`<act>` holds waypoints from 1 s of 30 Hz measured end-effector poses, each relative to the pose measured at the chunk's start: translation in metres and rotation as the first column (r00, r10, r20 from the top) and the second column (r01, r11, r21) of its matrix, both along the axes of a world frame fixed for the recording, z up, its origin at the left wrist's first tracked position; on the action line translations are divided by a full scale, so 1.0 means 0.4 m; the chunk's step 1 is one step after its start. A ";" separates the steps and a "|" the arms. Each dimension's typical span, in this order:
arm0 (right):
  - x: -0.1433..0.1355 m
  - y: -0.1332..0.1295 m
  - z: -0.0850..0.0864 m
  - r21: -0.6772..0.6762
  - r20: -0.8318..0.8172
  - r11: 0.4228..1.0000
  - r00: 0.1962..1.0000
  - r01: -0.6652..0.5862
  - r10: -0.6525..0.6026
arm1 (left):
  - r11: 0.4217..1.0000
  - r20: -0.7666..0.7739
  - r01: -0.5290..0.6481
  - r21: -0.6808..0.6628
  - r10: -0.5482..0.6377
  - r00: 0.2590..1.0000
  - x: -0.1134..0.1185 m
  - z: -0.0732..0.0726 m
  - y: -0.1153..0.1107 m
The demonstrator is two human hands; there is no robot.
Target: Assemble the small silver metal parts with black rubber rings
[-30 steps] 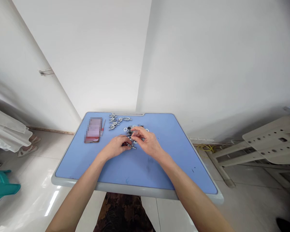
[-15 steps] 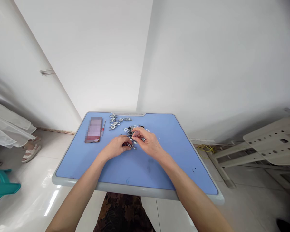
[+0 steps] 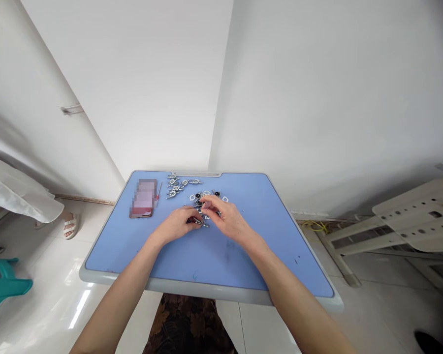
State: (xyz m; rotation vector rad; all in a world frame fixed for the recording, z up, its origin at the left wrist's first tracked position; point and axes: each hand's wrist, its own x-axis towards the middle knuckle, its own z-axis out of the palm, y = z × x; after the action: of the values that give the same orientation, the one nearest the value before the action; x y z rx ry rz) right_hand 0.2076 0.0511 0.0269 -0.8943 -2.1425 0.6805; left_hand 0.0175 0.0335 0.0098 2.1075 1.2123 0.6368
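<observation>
My left hand (image 3: 178,224) rests low on the blue tabletop, its fingers closed on a small metal part (image 3: 203,224) whose end pokes out past the fingertips. Just to the right, my right hand (image 3: 224,214) hovers with thumb and fingers curled toward each other; whatever they pinch, if anything, is too small to make out. Around and behind the hands lie flat oval metal plates (image 3: 206,193) and pieces with round black centres (image 3: 217,193). Farther back on the left is a cluster of silver metal assemblies (image 3: 173,188), several in number.
A phone (image 3: 144,197) lies at the table's left, with a thin red-and-clear screwdriver-like tool (image 3: 158,191) beside it. The blue table (image 3: 225,265) stands against a white wall. A teal stool (image 3: 7,282) and a person's sandalled foot (image 3: 71,227) are at left; a beige frame (image 3: 417,221) is at right.
My hands have barely moved over the parts. At the left, the other person's foot and white skirt have shifted to the right.
</observation>
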 end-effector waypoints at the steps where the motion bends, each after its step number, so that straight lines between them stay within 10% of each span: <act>1: 0.002 0.001 0.002 0.004 0.002 1.000 1.000 -0.008 0.008 | 1.000 0.000 0.002 0.000 -0.002 1.000 0.000 0.000 0.001; 30: -0.014 0.013 -0.028 0.258 -0.052 0.956 0.990 0.142 -0.133 | 0.998 -0.066 0.048 0.041 -0.046 0.997 0.000 0.007 -0.003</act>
State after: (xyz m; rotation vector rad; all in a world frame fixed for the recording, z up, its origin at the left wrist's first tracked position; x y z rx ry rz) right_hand 0.2020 0.0563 0.0157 -0.8706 -2.0579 0.3314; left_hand 0.0175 0.0324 0.0128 2.2003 1.1900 0.5820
